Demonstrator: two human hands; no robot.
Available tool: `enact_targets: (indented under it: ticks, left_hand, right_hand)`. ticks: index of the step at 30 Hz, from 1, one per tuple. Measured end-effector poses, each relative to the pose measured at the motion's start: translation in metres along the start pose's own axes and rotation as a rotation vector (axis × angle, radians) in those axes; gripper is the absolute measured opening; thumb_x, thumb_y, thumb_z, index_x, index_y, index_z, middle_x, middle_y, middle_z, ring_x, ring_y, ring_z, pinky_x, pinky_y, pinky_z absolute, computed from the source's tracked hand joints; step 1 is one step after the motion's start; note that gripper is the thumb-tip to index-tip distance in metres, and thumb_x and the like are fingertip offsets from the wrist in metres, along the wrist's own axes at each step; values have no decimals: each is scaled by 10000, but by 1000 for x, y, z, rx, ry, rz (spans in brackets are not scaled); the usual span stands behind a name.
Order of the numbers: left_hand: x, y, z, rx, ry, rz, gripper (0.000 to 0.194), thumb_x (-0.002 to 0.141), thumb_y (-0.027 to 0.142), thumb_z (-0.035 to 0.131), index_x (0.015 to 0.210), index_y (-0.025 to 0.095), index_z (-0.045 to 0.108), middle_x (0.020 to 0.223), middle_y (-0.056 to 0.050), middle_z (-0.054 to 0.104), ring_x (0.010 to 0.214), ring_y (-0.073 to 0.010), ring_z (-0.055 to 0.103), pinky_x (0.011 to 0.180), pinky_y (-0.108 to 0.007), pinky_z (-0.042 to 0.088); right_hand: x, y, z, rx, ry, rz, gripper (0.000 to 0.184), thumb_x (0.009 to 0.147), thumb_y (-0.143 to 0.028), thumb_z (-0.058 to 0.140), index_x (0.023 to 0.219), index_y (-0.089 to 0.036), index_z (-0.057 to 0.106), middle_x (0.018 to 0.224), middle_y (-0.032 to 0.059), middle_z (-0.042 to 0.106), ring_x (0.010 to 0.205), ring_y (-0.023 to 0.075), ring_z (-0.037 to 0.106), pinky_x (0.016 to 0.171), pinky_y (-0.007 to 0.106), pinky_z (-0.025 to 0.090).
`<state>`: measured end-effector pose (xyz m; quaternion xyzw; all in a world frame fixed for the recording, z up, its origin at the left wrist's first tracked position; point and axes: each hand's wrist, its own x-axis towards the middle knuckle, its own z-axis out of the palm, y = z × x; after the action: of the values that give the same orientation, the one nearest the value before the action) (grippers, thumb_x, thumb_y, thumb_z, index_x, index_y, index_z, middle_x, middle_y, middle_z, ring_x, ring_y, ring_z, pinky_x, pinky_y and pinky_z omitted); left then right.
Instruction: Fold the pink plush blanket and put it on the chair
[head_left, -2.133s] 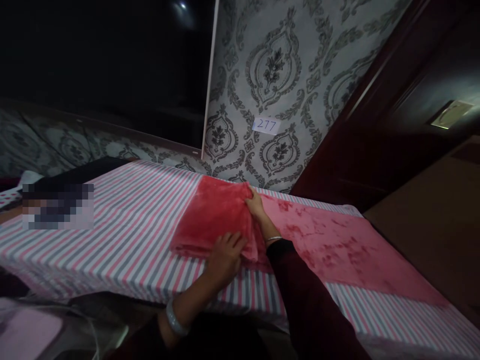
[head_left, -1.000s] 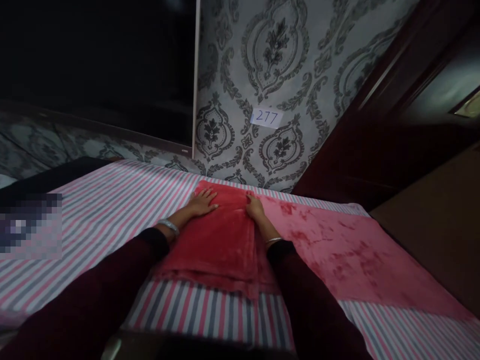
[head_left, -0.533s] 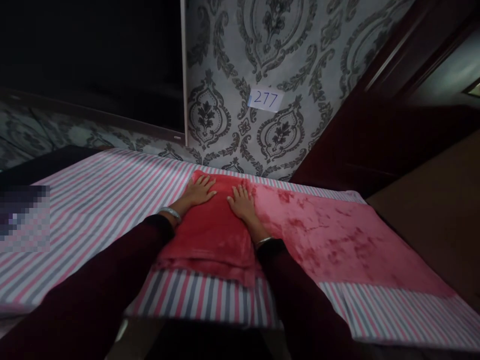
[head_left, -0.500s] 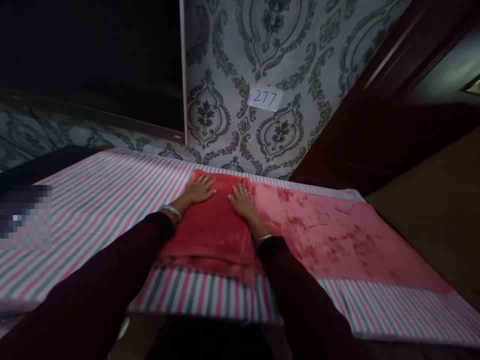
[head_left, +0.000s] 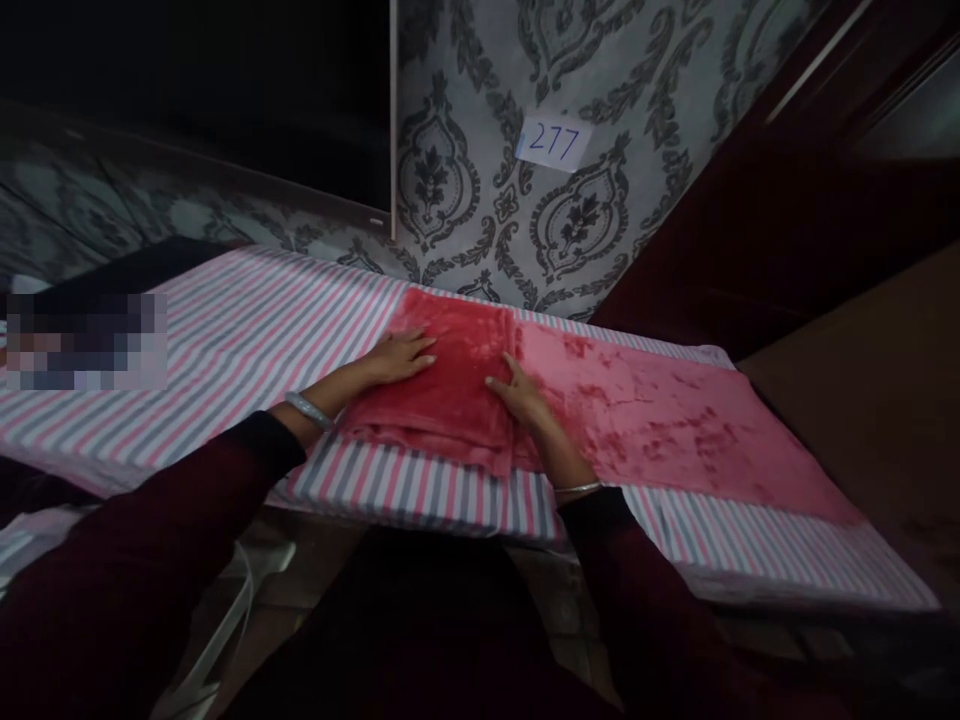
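A red plush cloth (head_left: 457, 375) lies partly folded on a table under a pink, grey and white striped cover (head_left: 247, 330). Its folded left part is a darker stack; its unfolded right part (head_left: 660, 420) spreads flat in lighter pink. My left hand (head_left: 397, 357) rests flat and open on the left side of the folded stack. On the stack's right edge, by the fold line, my right hand (head_left: 517, 392) lies with fingers spread, holding nothing. Both arms wear dark maroon sleeves and a bracelet at each wrist.
Patterned grey wallpaper (head_left: 480, 170) stands just behind the table, with a paper label reading 277 (head_left: 553, 142). A dark screen (head_left: 195, 90) fills the upper left. Dark wooden furniture (head_left: 787, 220) stands at the right. A blurred patch (head_left: 86, 340) sits at the table's left end.
Both hands have slid toward me over the folded stack, the right one further. The view has pulled back and tilted down, so the table's near edge shows.
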<state>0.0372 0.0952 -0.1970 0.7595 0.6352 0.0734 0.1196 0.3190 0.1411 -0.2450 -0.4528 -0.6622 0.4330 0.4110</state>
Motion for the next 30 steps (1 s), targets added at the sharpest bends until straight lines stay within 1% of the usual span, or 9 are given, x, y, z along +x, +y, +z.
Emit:
enact_targets:
  ticks: [3, 6, 11, 14, 18, 20, 23, 25, 30]
  left_hand:
    - [-16, 13, 10, 91, 44, -20, 697, 1016, 587, 368, 1620, 240, 332, 1719, -138, 203, 1585, -353, 158, 1254, -587, 104]
    - [-22, 19, 19, 137, 94, -18, 703, 1020, 581, 374, 1628, 234, 313, 1723, -155, 172, 1590, -357, 124, 1253, -592, 82]
    - [-19, 15, 12, 110, 42, -10, 728, 1008, 598, 379, 1635, 238, 291, 1728, -135, 167, 1595, -346, 105, 1255, -580, 77]
    - [-23, 9, 1, 13, -12, 20, 690, 1021, 558, 332, 1619, 213, 332, 1711, -116, 240, 1591, -309, 151, 1268, -540, 84]
    - [-44, 7, 0, -68, 68, 87, 655, 1037, 499, 268, 1605, 185, 361, 1685, -104, 320, 1571, -265, 235, 1279, -448, 131]
    - [-56, 11, 6, -55, 79, 82, 658, 1033, 516, 293, 1611, 205, 346, 1698, -99, 288, 1580, -272, 206, 1279, -468, 125]
    - [-66, 18, 20, 10, 61, 28, 652, 1022, 525, 357, 1607, 238, 351, 1725, -95, 197, 1601, -289, 116, 1277, -525, 73]
    - [-67, 20, 26, 33, 68, 7, 646, 1018, 511, 379, 1607, 245, 353, 1731, -98, 169, 1603, -294, 92, 1276, -533, 64]
    - [-66, 22, 22, 49, 90, 7, 644, 1011, 493, 403, 1605, 251, 355, 1723, -96, 207, 1596, -306, 136, 1272, -552, 91]
  right_hand:
    - [-5, -4, -2, -35, -16, -6, 734, 697, -153, 696, 1422, -202, 597, 1412, 69, 640, 1260, 251, 618, 1132, 435, 467]
    - [-12, -1, -6, -49, 23, 29, 739, 682, -128, 681, 1413, -186, 596, 1373, 83, 664, 1212, 252, 643, 1108, 443, 489]
    - [-35, 0, -5, 103, 61, 76, 759, 783, -246, 667, 1513, -176, 472, 1298, 99, 704, 1137, 254, 687, 1035, 445, 543]
    - [-56, -2, -8, 232, 47, 149, 820, 845, -343, 649, 1587, -164, 349, 1259, 121, 721, 1100, 270, 712, 977, 452, 579]
    - [-79, -4, -11, 306, -16, 120, 905, 827, -438, 719, 1614, -241, 318, 1336, 92, 691, 1166, 272, 689, 966, 446, 594]
    - [-81, -5, -11, 282, -36, 55, 885, 789, -402, 747, 1585, -253, 389, 1377, 68, 670, 1208, 258, 664, 1011, 439, 570]
    - [-78, -4, -9, 164, -29, -12, 655, 761, -299, 705, 1407, -228, 619, 1359, 44, 685, 1246, 243, 629, 1096, 437, 497]
    - [-77, -3, -9, 111, -24, -8, 517, 769, -271, 663, 1280, -209, 711, 1316, 46, 711, 1264, 251, 614, 1131, 453, 453]
    - [-90, -4, -15, 129, -5, 7, 464, 835, -364, 625, 1265, -227, 734, 1314, 42, 715, 1291, 260, 601, 1147, 461, 427]
